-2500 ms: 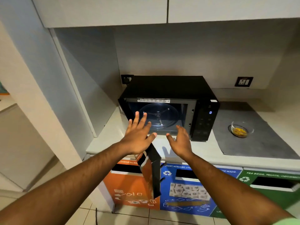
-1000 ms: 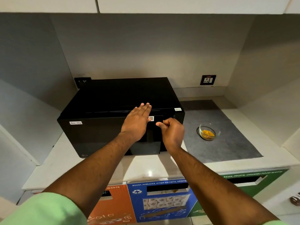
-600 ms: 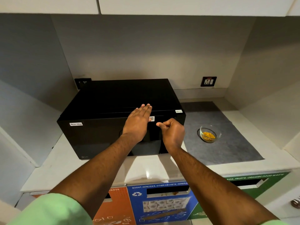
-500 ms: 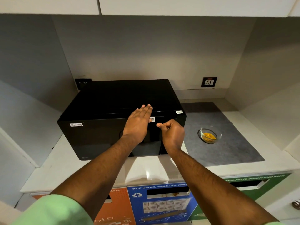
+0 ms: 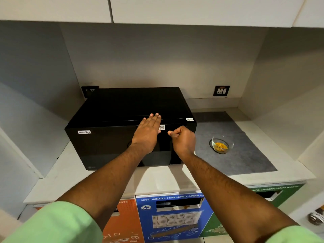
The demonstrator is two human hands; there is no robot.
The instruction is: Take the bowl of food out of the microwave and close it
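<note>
The black microwave point(image 5: 112, 137) stands on the white counter with its door shut. My left hand point(image 5: 148, 133) lies flat against the upper right part of the door, fingers straight and together, tips reaching the top edge. My right hand point(image 5: 183, 140) is curled into a loose fist just right of it, in front of the control panel, holding nothing. A small glass bowl point(image 5: 221, 144) with yellow food sits on the grey mat point(image 5: 245, 158) to the right of the microwave, apart from both hands.
White counter point(image 5: 157, 179) runs in front of the microwave. Wall cabinets point(image 5: 192, 9) hang overhead, and side walls close the alcove left and right. A wall socket point(image 5: 221, 90) is behind the mat. Orange, blue and green waste bins point(image 5: 175, 220) stand below the counter.
Since 2.5 s ago the microwave door has swung from open to shut. Over the last second both hands have stayed on the door front with almost no movement.
</note>
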